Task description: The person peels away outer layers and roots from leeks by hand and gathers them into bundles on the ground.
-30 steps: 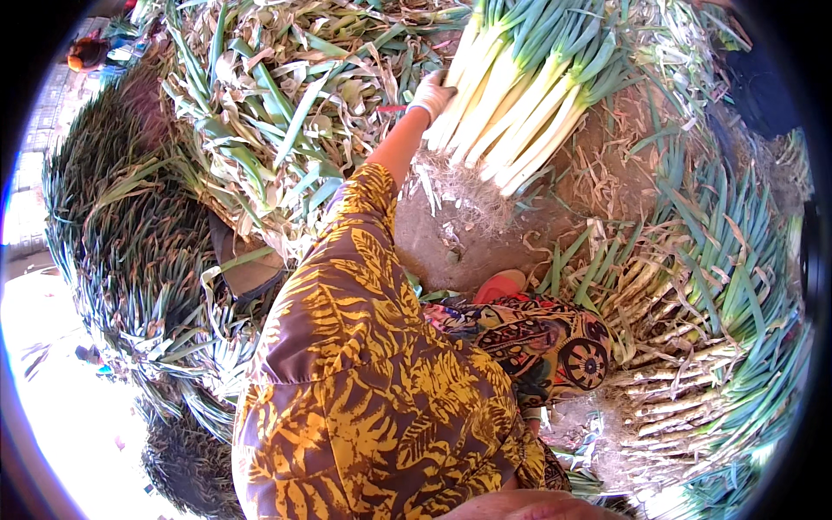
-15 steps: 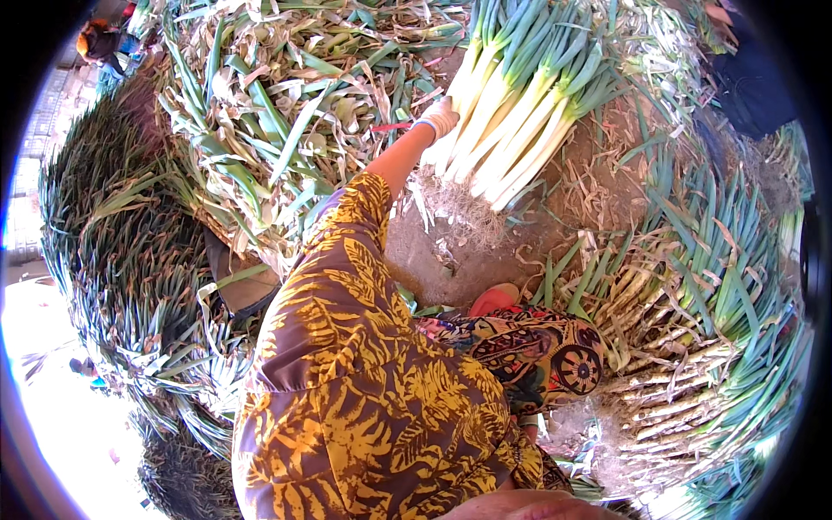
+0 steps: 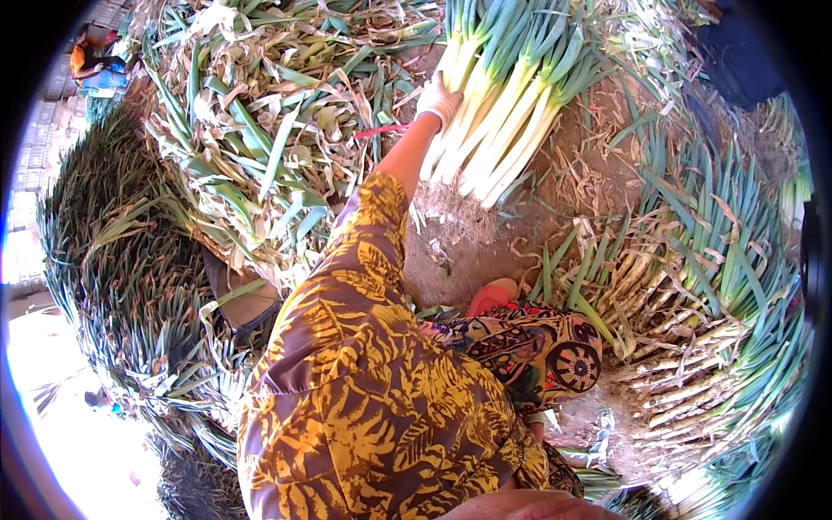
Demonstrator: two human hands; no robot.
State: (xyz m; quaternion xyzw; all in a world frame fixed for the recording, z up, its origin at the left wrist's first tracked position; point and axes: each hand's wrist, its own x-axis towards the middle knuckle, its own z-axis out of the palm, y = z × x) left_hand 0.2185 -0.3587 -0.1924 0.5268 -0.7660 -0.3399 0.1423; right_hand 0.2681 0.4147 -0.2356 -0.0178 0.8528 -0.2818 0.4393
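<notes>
We seem to be arranging the leek-like bundle (image 3: pixel 498 113) at the far edge of the bare ground (image 3: pixel 472 269); the next move probably calls for steadying it. Our left hand (image 3: pixel 440 100) touches its left side; we cannot tell whether the grip closes. Its leaves (image 3: pixel 529 39) are cut off, our right hand hidden.

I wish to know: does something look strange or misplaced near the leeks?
Yes: a thin red strip lies on the loose leaves, left of the gloved left hand. Its colour does not match the pale and green leaves around it; I cannot tell what it is. The leeks look orderly.
</notes>
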